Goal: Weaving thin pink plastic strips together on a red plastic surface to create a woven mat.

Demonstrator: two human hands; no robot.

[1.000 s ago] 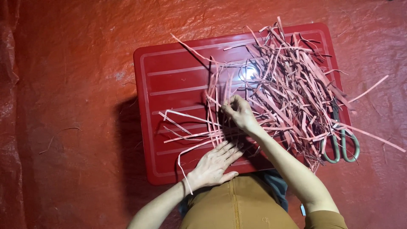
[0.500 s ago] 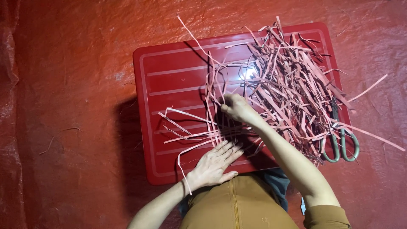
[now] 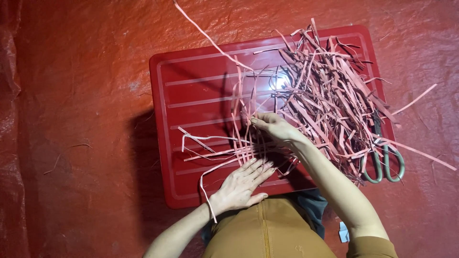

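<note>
**Two hands among pink strips on a red lid**

Head view, the only one I have. I look straight down at a red plastic lid (image 3: 201,95) with raised ribs, lying on a red sheet (image 3: 71,119) that covers the whole ground.

A loose heap of pink strips (image 3: 330,100) takes up the right and far part of the lid. A few strips spill past its right edge onto the sheet.

The right hand (image 3: 275,128) sits near the lid's middle, at the left fringe of the heap. Its fingertips are pinched narrow on a long strip (image 3: 210,40). That strip rises from the pinch and runs far and left, out past the lid's far edge to the top of the frame.

The left hand (image 3: 241,184) lies flat at the near edge of the lid, fingers spread wide, palm down. It presses on a small laid-out group of strips (image 3: 224,150) that fans leftward across the ribs. It grips nothing that I can see. One strip curls down past the wrist.

The two hands are near each other, not touching.

Grey-handled scissors (image 3: 385,165) lie at the lid's right near corner, partly under the heap, handles toward me.

Mustard-coloured clothing (image 3: 267,234) fills the near centre of the frame.
</note>
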